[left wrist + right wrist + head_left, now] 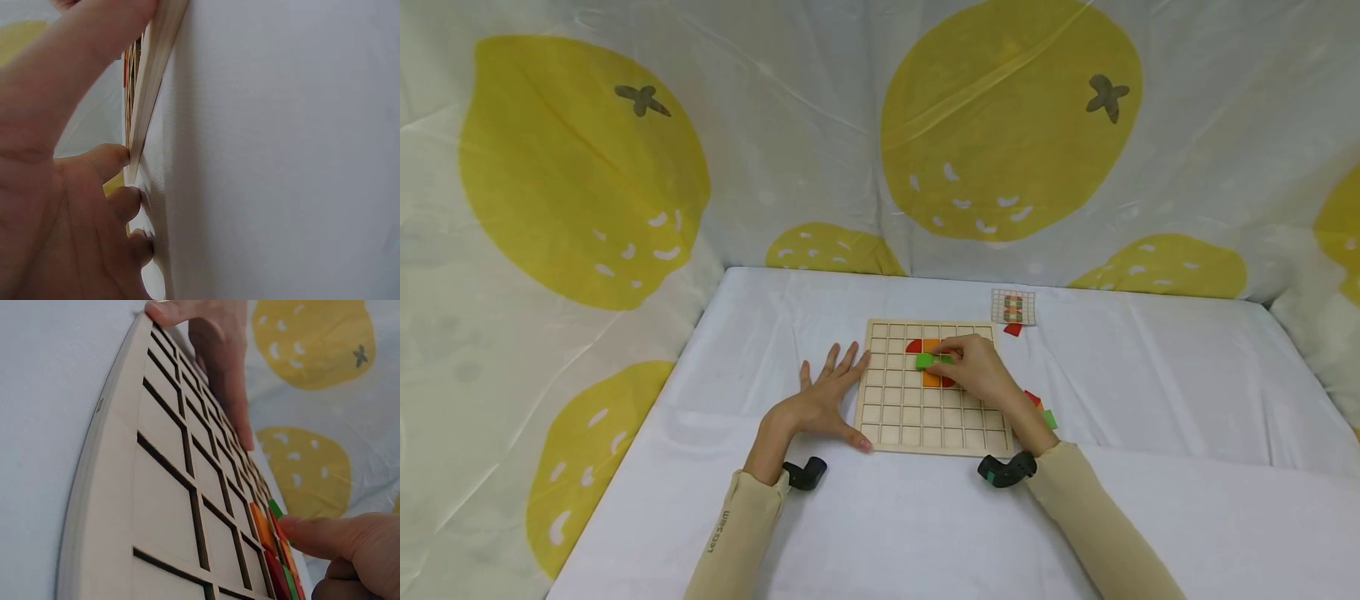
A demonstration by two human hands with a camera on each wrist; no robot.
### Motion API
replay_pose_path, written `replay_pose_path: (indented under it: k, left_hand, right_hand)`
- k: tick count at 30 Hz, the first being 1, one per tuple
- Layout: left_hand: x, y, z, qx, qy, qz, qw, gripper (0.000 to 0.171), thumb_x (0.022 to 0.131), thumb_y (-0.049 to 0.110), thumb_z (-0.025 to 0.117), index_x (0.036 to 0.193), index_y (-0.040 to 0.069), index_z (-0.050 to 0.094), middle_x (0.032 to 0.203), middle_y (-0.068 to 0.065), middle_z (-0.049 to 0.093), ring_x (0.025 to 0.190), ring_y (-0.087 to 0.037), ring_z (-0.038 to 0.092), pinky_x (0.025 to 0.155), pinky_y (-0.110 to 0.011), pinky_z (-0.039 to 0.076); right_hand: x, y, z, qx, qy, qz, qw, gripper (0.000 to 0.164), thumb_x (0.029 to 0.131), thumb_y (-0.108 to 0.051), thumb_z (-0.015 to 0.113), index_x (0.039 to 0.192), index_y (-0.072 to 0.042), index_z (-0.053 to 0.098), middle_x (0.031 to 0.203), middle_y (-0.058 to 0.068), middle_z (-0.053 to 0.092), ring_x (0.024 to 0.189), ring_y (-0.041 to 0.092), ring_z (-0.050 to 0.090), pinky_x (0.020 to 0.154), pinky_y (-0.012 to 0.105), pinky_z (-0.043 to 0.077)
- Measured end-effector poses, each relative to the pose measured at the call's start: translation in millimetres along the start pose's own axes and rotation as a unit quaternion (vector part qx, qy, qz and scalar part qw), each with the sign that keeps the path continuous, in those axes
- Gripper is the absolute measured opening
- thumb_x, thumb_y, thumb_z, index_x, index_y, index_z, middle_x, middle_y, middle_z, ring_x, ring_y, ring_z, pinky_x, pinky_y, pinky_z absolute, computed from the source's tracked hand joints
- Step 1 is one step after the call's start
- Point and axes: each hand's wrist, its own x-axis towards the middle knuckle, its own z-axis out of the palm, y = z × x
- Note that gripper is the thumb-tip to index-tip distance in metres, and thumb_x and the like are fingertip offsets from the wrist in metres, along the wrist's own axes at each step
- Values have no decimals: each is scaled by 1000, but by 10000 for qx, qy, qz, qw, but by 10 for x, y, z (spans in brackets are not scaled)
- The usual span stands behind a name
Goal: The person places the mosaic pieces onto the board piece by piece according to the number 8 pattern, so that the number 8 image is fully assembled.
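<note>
A wooden grid board [910, 412] lies on the white table, with red, orange and green pieces [931, 346] set in its upper cells. My right hand [976, 367] pinches a green block [925, 361] over the board's middle cells. My left hand [823, 398] lies flat on the table, fingers spread, with the thumb and fingertips against the board's left edge [147, 94]. In the right wrist view the board [162, 506] fills the frame, and my right fingertips [312, 534] touch the coloured pieces [275, 544].
A small pattern card [1012, 306] lies beyond the board with a red piece [1012, 329] beside it. Loose red, orange and green pieces [1041, 407] sit right of the board by my right wrist. A lemon-print cloth [625, 167] walls in the table.
</note>
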Motion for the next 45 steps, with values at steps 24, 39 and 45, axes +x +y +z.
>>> replay_pose_path:
  k: [24, 39, 45]
  left_hand:
    - [-9, 2, -1, -31, 19, 41, 10000, 144, 63, 52, 97, 168, 18, 5, 176, -8, -9, 161, -38, -18, 118, -79, -13]
    - [4, -12, 7, -9, -10, 44, 10000, 144, 63, 54, 96, 168, 19, 4, 176, -7, -10, 161, -37, -19, 118, -79, -13]
    - [-1, -6, 4, -15, -17, 14, 10000, 144, 63, 53, 97, 168, 19, 4, 176, -7, -10, 161, -37, -19, 118, -79, -13]
  right_hand:
    - [35, 34, 110, 53, 120, -99, 9999, 25, 91, -24, 81, 112, -10, 80, 59, -3, 35, 58, 13, 32, 57, 26, 26]
    - [64, 8, 175, -4, 267, -168, 9995, 24, 90, -24, 82, 110, -12, 81, 59, -4, 34, 57, 13, 31, 56, 25, 25]
    - [73, -1, 205, -64, 310, -229, 9992, 24, 90, -25, 82, 110, -13, 82, 57, -4, 34, 56, 12, 31, 57, 25, 24]
